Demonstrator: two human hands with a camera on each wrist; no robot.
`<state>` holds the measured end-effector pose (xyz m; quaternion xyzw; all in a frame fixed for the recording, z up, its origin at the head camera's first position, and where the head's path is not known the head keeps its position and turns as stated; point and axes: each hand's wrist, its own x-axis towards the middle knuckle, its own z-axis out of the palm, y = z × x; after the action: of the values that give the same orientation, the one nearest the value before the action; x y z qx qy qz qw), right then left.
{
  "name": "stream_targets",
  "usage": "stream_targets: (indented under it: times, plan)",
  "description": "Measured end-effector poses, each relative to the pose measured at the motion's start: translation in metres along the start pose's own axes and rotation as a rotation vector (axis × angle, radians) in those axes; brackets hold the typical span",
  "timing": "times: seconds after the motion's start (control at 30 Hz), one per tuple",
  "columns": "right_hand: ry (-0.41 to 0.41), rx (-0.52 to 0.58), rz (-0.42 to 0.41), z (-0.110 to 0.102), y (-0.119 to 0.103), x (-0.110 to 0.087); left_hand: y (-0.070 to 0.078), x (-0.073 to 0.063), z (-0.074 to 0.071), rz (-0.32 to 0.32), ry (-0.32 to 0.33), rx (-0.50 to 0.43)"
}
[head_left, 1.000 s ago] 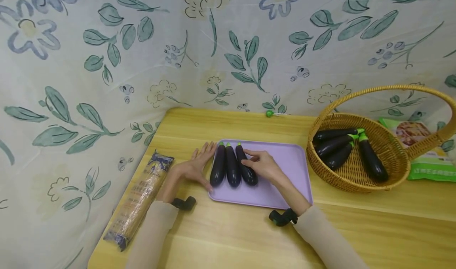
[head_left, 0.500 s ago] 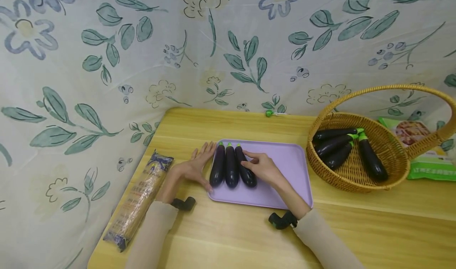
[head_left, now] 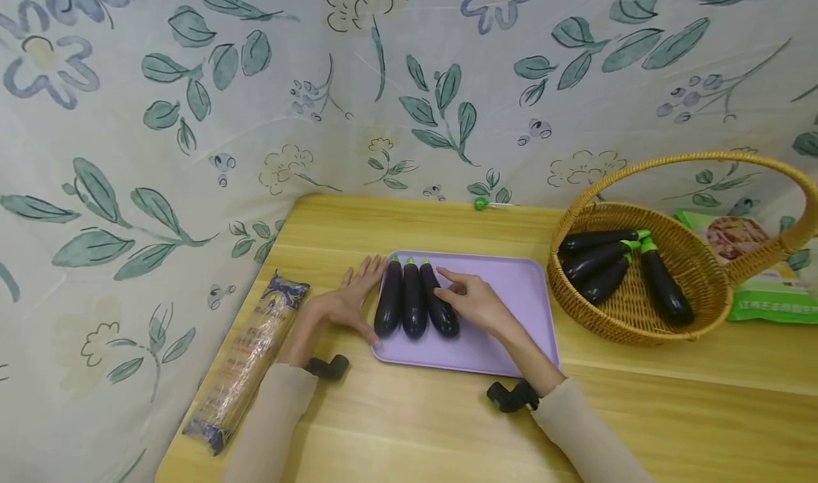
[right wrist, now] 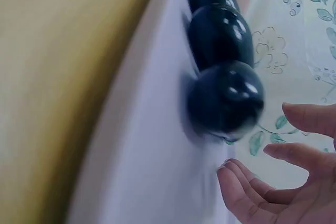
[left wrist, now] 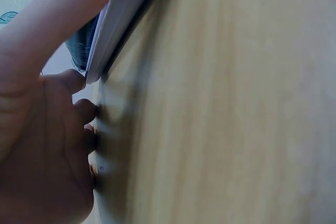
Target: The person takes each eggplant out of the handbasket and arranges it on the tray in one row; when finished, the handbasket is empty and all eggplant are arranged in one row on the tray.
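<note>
Three dark eggplants, a left one, a middle one and a right one, lie side by side on a lilac tray, green stem ends pointing away. My left hand is spread along the tray's left edge, thumb at the near corner; the left wrist view shows a fingertip at the tray rim. My right hand hovers over the tray beside the right eggplant. In the right wrist view its parted fingers stand apart from the nearest eggplant and hold nothing.
A wicker basket with several eggplants stands right of the tray, its tall handle arching up. Behind it lies a green food bag. A long noodle pack lies at the table's left edge. A small green-headed item sits at the back.
My right hand has drawn slightly to the right, away from the right eggplant. The left hand and the eggplants stay nearly in place; the head view has shifted a little.
</note>
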<state>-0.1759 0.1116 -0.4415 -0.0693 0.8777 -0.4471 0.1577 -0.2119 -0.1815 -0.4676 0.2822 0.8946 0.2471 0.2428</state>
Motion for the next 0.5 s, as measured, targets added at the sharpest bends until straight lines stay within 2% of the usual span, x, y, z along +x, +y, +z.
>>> stream_targets:
  times: [0.13, 0.27, 0.37, 0.5]
  plan:
    - [-0.011, -0.060, -0.034, -0.017, -0.004, -0.010, 0.001, -0.001, 0.001, 0.004, 0.004, -0.003]
    - [-0.008, -0.100, -0.103, -0.044, -0.005, -0.027, 0.000, -0.001, 0.001, 0.010, 0.008, -0.002]
    - [-0.009, -0.101, -0.140, -0.068, -0.003, -0.045, 0.000, -0.002, 0.001, 0.018, 0.013, -0.002]
    - [0.011, -0.108, -0.129, -0.107, 0.006, -0.073, -0.001, -0.002, 0.002, 0.020, 0.011, 0.004]
